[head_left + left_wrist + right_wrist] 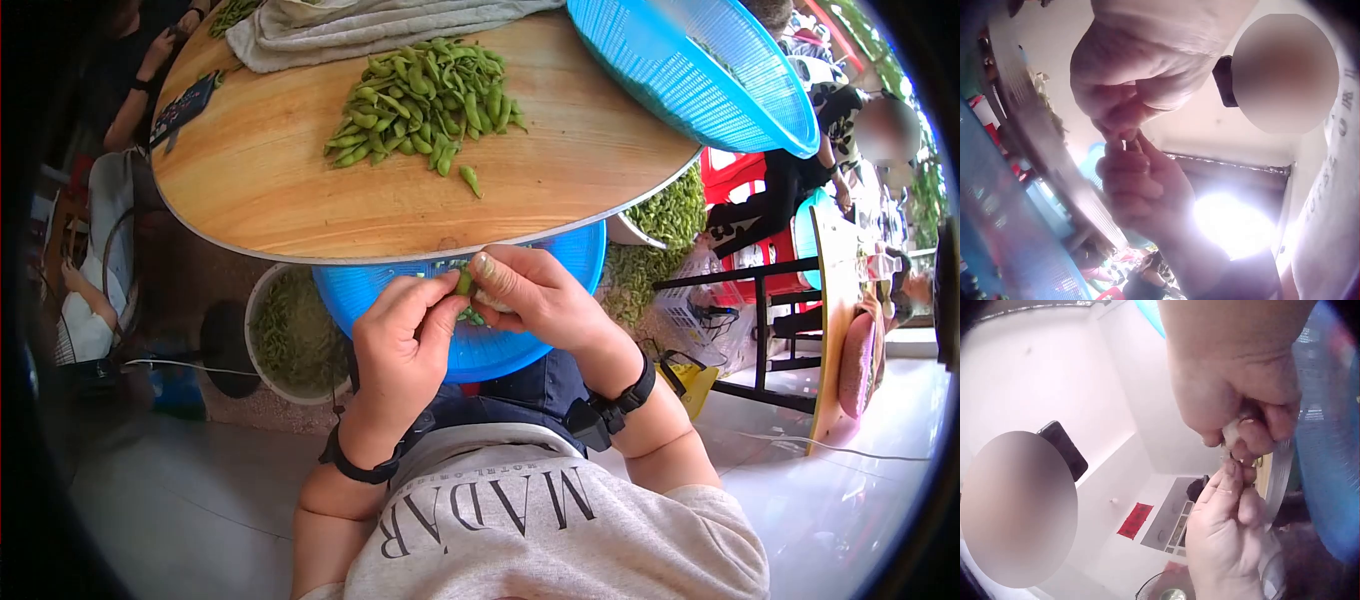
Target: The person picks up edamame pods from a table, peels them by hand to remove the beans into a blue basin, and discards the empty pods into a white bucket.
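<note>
Both hands meet over a blue plastic basket [590, 275] at the person's lap. Between the fingertips shows a green edamame pod [464, 282]. The left hand [400, 325] pinches it between thumb and forefinger. At the pod's other side, the right hand [555, 295] grips it with the thumb on top and the other fingers curled under. Something whitish [1231, 434] shows among the right fingers. In the left wrist view the left hand [1147, 56] covers most of the pod. A few green beans [470, 316] lie in the basket below.
A heap of edamame pods [420, 100] lies on the round wooden table [280, 170], one loose pod [470, 180] nearer the edge. A blue colander [700, 80] and grey towel [330, 35] are at the back. Pails of pods [290, 330] flank the person.
</note>
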### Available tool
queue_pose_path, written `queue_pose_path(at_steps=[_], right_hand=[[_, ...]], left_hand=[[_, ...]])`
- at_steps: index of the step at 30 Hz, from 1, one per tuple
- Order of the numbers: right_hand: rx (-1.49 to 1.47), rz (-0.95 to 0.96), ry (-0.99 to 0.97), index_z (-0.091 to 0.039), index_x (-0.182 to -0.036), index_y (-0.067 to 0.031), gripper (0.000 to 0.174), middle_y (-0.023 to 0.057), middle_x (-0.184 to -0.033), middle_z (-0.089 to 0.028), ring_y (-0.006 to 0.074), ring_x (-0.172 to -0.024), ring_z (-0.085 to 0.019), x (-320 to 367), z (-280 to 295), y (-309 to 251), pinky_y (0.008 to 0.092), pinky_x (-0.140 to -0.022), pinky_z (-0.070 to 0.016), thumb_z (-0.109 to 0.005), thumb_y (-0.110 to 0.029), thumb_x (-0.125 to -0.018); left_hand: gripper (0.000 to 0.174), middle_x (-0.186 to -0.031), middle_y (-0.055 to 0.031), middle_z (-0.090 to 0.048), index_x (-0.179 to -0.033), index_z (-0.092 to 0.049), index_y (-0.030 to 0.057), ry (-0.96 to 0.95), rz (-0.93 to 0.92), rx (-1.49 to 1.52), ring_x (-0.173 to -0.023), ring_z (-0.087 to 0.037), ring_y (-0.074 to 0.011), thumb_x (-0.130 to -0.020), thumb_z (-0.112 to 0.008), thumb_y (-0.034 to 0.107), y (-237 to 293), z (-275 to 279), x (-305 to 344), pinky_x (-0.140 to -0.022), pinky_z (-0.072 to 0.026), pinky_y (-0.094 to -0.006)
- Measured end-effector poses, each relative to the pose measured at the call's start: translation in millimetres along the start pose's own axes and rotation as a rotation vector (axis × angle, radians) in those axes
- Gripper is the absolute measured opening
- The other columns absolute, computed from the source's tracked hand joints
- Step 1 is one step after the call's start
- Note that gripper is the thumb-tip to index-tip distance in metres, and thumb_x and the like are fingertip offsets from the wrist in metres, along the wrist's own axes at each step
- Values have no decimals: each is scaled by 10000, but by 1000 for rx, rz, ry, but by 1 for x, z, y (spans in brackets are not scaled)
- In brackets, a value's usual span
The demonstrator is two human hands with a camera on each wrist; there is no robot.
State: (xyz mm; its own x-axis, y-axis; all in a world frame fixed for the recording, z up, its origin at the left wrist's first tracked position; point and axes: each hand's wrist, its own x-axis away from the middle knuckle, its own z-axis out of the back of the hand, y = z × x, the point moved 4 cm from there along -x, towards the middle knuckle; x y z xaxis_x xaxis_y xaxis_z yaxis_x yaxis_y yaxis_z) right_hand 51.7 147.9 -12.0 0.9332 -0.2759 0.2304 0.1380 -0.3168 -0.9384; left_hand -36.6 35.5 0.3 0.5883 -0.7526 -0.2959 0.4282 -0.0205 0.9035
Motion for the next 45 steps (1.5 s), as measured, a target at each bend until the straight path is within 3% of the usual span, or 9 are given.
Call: queue_pose_path(at_steps=[9, 14, 20, 21, 24, 28, 34, 40, 45], right_hand=[[27, -22, 70, -569, -826, -14, 295, -8, -626, -490, 70, -561, -457, 6, -2, 1, 224, -502, -394, -489, -285, -913], [157, 199, 110, -579, -899, 21, 257, 30, -711, -559, 81, -612, -501, 10, -5, -3, 228, -540, -428, -489, -219, -911], [405, 401, 238, -499, -751, 21, 280, 111, -576, -472, 178, -520, -473, 14, -4, 2, 322, -486, -382, -501, -214, -903], [470, 451, 246, -470, -719, 16, 290, 166, -583, -456, 279, -510, -456, 13, -4, 5, 362, -487, -368, -521, -215, -888], [612, 602, 239, -466, -706, 9, 296, 182, -587, -464, 334, -529, -465, 16, -6, 8, 380, -495, -367, -538, -221, -877], [541, 412, 64, -489, -721, 10, 301, 183, -608, -499, 336, -571, -528, 14, 0, 9, 385, -516, -392, -601, -247, -833], [540, 393, 156, -564, -801, 36, 289, 161, -692, -590, 260, -622, -585, 17, 5, 3, 325, -567, -452, -663, -232, -764], [375, 320, 171, -602, -785, 30, 220, 164, -686, -583, 277, -642, -594, 11, 8, 16, 321, -565, -456, -644, -175, -718], [785, 309, 324, -630, -783, -28, 190, 149, -707, -598, 313, -653, -593, 12, 16, 19, 360, -565, -468, -648, -187, -681]], left_hand=[[117, -720, -147, -573, -872, -605, -45, 5, -200, -257, -623, -561, -257, -758, -597, -70, 29, -4, 1, -565, -444, -305], [84, -693, -90, -534, -882, -587, -41, 71, -265, -260, -548, -506, -161, -810, -548, -57, 21, -11, 7, -493, -403, -280], [69, -605, -24, -500, -838, -609, -23, 32, 396, 356, -414, -392, -65, -840, -572, 36, -19, -14, 11, -384, -254, -207], [78, -600, -23, -505, -836, -607, -22, 19, 434, 440, -407, -384, -61, -843, -567, 45, -21, -14, 11, -381, -253, -198], [107, -584, -20, -518, -829, -601, -18, -21, 555, 700, -388, -361, -48, -852, -554, 75, -29, -15, 10, -373, -249, -171], [101, -607, -24, -531, -837, -578, -13, -79, 640, 746, -401, -371, -46, -865, -518, 64, -44, -15, 16, -378, -260, -171], [124, -662, -22, -535, -947, -569, -37, 23, 341, 157, -466, -442, -65, -881, -474, 8, -19, -17, 19, -421, -348, -192], [155, -784, -51, -549, -967, -573, -42, -71, 56, -43, -473, -430, -67, -870, -453, -23, -12, -16, 20, -431, -341, -203], [150, -808, -117, -597, -968, -572, -55, -45, -173, -345, -612, -567, -158, -843, -491, -43, -16, -18, 17, -531, -442, -272]])
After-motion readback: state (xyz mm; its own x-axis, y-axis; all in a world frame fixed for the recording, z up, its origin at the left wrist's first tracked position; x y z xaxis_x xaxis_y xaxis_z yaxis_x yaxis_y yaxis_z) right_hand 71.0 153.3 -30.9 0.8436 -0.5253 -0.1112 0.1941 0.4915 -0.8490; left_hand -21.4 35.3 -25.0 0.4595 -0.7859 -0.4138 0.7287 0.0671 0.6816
